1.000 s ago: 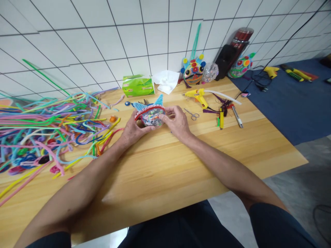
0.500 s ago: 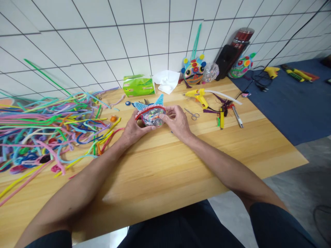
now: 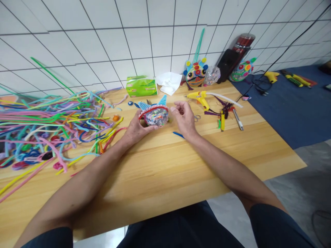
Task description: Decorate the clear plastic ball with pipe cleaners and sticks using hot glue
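My left hand (image 3: 137, 130) grips the left side of a clear craft ball (image 3: 157, 117) filled with colourful bits. Along its upper edge runs a red and pink fuzzy trim, and two light blue pipe-cleaner ears (image 3: 162, 100) stick up above that. My right hand (image 3: 185, 120) hovers just right of the ball, apart from it, fingers loosely curled and thumb spread, with nothing visible in them. Below that hand lies a short blue pipe cleaner (image 3: 178, 134). Small scissors (image 3: 197, 117) are partly hidden behind the right hand.
Loose pipe cleaners (image 3: 51, 127) cover the left of the table. Behind the ball stand a green tissue pack (image 3: 141, 86) and white tissue (image 3: 169, 82). A yellow glue gun (image 3: 200, 99), yellow cutter (image 3: 222, 121), pen (image 3: 238, 120) and decorated ball (image 3: 196, 74) are to the right.
My right hand has let go of the ball and drawn back to the right. The blue pipe cleaner on the table shows more now. My left hand keeps its hold.
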A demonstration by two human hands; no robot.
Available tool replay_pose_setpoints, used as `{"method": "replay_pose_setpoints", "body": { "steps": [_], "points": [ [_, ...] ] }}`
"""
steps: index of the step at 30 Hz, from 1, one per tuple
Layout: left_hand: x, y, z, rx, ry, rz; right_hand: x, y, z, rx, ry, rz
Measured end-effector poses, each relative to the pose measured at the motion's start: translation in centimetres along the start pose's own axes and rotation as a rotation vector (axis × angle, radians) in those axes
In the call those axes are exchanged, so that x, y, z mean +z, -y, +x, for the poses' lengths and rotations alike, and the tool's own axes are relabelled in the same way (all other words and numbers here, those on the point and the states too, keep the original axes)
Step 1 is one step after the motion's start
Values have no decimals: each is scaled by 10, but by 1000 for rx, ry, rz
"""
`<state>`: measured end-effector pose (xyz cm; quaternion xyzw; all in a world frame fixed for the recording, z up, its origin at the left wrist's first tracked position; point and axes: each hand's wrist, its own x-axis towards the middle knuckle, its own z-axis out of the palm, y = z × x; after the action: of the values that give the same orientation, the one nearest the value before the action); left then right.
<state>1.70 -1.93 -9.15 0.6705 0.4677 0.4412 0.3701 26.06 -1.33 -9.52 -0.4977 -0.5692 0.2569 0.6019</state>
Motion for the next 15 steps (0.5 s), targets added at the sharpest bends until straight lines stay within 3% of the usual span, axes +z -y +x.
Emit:
{"method": "replay_pose_setpoints", "body": {
  "steps": [7,15],
  "points": [
    [5,-15,0,-27,31,-121,-3,3,6,88,36,199],
    [3,-19,0,-37,46,-113,-9,18,7,19,76,222]
  ]
}}
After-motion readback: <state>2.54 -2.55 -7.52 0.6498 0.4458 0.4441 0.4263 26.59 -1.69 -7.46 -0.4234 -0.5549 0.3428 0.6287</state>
